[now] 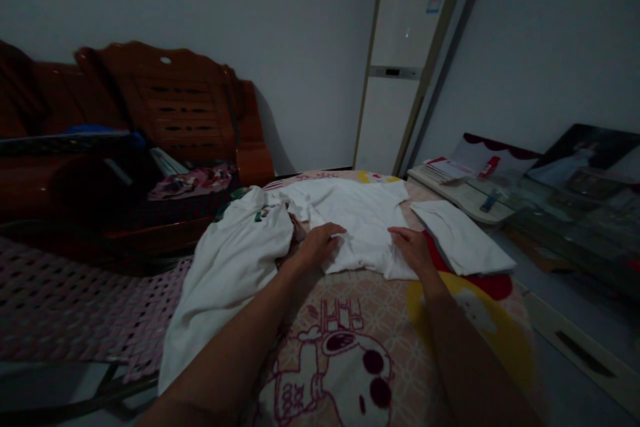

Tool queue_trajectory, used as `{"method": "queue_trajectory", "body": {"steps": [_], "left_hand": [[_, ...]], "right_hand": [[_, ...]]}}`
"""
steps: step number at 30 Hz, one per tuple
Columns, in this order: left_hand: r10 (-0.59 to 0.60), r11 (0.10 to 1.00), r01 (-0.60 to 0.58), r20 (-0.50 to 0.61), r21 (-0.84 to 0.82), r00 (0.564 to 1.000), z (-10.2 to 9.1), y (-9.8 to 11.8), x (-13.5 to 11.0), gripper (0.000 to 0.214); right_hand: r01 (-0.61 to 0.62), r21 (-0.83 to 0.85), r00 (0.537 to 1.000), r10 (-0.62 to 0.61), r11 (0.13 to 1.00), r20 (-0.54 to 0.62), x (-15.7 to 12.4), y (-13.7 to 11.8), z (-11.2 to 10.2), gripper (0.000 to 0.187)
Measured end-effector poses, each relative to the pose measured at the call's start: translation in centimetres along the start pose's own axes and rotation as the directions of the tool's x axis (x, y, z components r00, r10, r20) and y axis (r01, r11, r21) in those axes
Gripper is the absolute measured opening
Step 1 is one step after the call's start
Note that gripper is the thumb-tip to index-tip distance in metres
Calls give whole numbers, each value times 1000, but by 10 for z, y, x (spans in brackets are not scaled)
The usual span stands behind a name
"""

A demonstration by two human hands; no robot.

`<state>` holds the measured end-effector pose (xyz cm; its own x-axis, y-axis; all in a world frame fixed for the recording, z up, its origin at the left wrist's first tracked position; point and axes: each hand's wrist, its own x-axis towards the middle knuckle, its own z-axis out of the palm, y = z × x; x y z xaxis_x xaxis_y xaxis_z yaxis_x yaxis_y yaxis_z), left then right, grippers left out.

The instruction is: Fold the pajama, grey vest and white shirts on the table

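Observation:
A white T-shirt lies spread on the patterned cloth in front of me, its near part creased. My left hand is at the shirt's left side, fingers closed together and pinching the fabric. On the right side my right hand pinches the shirt between thumb and fingers; the exact grip is dim. Left of the shirt, a heaped white garment with a small green print hangs over the near edge. A folded white garment rests to the right of my right hand.
The cloth with cartoon prints covers the round surface. A wooden bench and a pink woven chair stand left. At right is a glass-topped stand with papers and a picture. A tall white air conditioner stands behind.

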<state>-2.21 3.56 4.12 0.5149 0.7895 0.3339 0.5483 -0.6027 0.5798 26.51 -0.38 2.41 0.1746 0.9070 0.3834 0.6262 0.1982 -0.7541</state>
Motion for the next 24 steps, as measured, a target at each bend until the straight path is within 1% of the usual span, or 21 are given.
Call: {"method": "queue_trajectory", "body": {"steps": [4, 6, 7, 10, 14, 16, 18, 19, 21, 22, 24], "left_hand": [[26, 999, -22, 135, -27, 990, 13, 4, -2, 34], [36, 999, -33, 173, -21, 984, 14, 6, -2, 34], [39, 999, -37, 180, -13, 983, 13, 7, -1, 35], [21, 1000, -24, 161, 15, 987, 9, 8, -1, 36], [-46, 999, 47, 95, -8, 994, 4, 9, 0, 39], [-69, 997, 71, 58, -29, 996, 2, 10, -1, 42], [-65, 996, 69, 50, -64, 997, 0, 12, -1, 43], [-58, 994, 63, 66, -90, 996, -1, 13, -2, 43], [-35, 986, 55, 133, -157, 991, -2, 15, -4, 44], [-21, 980, 55, 174, -190, 984, -3, 15, -4, 45], [-1, 968, 60, 239, -244, 971, -2, 16, -6, 45]], "right_hand": [[88, 1, 980, -86, 996, 180, -6, -15, 9, 36], [97, -8, 963, -92, 995, 252, -7, -19, 13, 35], [101, -18, 960, -93, 995, 266, -7, -20, 14, 34], [108, -63, 968, -90, 992, 233, -6, -20, 13, 31], [96, -88, 978, -78, 991, 193, -5, -18, 7, 30], [98, -66, 979, -84, 993, 188, -5, -19, 3, 29], [76, -7, 974, -73, 997, 215, -7, -21, 2, 28], [51, 24, 969, -56, 998, 241, -8, -22, 1, 29], [8, 55, 956, -24, 998, 292, -9, -24, 1, 32], [2, 49, 954, -16, 999, 298, -9, -25, 2, 33], [22, 10, 964, -24, 1000, 266, -10, -25, 2, 33]]}}
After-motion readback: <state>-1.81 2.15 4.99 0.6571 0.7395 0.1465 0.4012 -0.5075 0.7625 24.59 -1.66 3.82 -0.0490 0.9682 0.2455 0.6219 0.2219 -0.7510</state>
